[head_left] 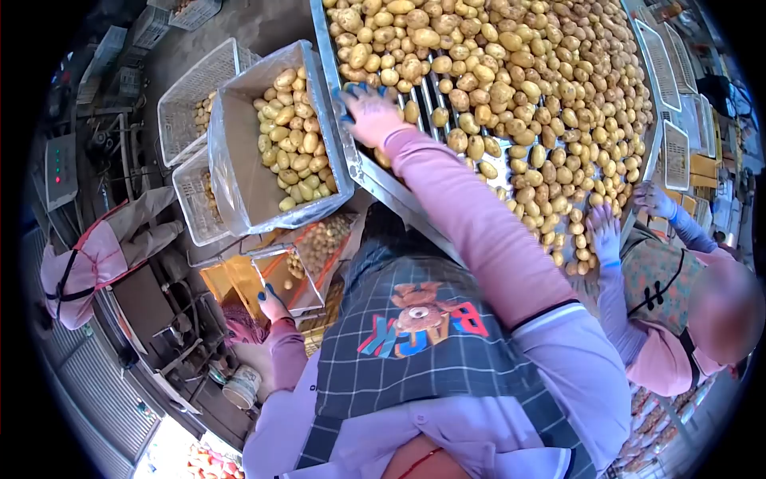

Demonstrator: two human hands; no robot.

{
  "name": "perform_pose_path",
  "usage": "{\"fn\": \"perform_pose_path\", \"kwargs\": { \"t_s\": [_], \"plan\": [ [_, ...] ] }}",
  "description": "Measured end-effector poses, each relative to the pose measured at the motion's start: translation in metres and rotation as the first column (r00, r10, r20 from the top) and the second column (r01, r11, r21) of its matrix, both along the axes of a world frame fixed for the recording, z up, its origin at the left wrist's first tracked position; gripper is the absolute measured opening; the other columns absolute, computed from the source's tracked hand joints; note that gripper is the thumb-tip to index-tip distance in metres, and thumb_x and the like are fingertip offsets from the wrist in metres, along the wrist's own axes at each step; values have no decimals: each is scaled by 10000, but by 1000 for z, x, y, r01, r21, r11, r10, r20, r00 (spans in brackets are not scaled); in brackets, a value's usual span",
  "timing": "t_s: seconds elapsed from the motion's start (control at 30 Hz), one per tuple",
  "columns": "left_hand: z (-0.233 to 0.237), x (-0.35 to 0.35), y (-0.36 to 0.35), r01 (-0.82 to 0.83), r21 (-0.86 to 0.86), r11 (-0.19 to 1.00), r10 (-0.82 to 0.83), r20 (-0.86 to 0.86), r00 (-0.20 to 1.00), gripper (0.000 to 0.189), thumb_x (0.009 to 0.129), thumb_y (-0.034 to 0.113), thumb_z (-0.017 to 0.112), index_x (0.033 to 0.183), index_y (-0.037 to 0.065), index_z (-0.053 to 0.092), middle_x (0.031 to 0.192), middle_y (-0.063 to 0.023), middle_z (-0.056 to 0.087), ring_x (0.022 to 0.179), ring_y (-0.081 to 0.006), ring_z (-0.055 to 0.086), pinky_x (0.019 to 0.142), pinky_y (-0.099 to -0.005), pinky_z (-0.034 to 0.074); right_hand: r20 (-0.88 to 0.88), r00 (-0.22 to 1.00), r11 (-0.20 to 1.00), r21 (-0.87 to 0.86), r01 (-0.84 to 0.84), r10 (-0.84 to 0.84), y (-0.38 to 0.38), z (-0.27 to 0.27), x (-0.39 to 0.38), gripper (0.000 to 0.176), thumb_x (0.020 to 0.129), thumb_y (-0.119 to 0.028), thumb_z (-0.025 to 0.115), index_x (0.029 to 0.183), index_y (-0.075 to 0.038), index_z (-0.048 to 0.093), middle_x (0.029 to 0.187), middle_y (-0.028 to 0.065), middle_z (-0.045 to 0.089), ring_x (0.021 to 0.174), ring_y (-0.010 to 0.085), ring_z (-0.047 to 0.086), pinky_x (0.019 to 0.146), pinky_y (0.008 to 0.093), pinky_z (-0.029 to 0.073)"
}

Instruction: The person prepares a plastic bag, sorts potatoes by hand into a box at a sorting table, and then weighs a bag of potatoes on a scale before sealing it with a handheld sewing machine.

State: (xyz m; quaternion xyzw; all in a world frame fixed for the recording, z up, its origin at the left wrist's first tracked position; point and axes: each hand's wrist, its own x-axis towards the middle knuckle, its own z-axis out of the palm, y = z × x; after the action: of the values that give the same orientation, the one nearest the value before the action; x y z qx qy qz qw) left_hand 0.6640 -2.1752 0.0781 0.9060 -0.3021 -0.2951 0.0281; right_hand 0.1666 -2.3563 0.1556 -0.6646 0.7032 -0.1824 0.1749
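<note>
My right hand (371, 113), in a glove with blue fingertips, reaches across to the near left corner of a metal sorting table (363, 172). Its fingers are apart, palm down, beside loose potatoes (427, 37). My left hand (275, 306), also with blue fingertips, is low on the left, closed at the end of a thin white frame (259, 271) over an orange crate (239, 279). Left of the table stands a plastic-lined box (231, 152) part filled with potatoes. Bare metal rollers show between the potatoes near my right hand.
A co-worker (658, 279) at the right has both hands by the table's right side. White plastic crates (187, 96) stand beyond the lined box, and more line the right. A netted heap of potatoes (323, 243) lies below the box. A bucket (242, 387) stands lower left.
</note>
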Motion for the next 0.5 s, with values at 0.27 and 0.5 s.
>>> {"fn": "perform_pose_path", "kwargs": {
  "t_s": [0.27, 0.5],
  "plan": [
    [108, -301, -111, 448, -867, 220, -865, 39, 500, 386, 801, 19, 647, 1184, 5, 591, 1291, -193, 536, 1263, -325, 452, 1072, -409, 316, -71, 969, 957, -153, -246, 238, 176, 3, -60, 438, 825, -333, 641, 1226, -168, 582, 1374, 115, 449, 1315, 349, 354, 1112, 541, 222],
    [59, -488, -190, 946, -324, -7, -892, 430, 141, 655, 800, 378, 664, 1380, 187, 427, 1301, -194, 494, 1210, -429, 443, 992, -511, 389, -180, 888, 906, -48, 421, -423, 312, 9, -165, 531, 861, -349, 612, 1332, -135, 493, 1387, 161, 439, 1292, 355, 394, 1114, 458, 261]
  ]
}}
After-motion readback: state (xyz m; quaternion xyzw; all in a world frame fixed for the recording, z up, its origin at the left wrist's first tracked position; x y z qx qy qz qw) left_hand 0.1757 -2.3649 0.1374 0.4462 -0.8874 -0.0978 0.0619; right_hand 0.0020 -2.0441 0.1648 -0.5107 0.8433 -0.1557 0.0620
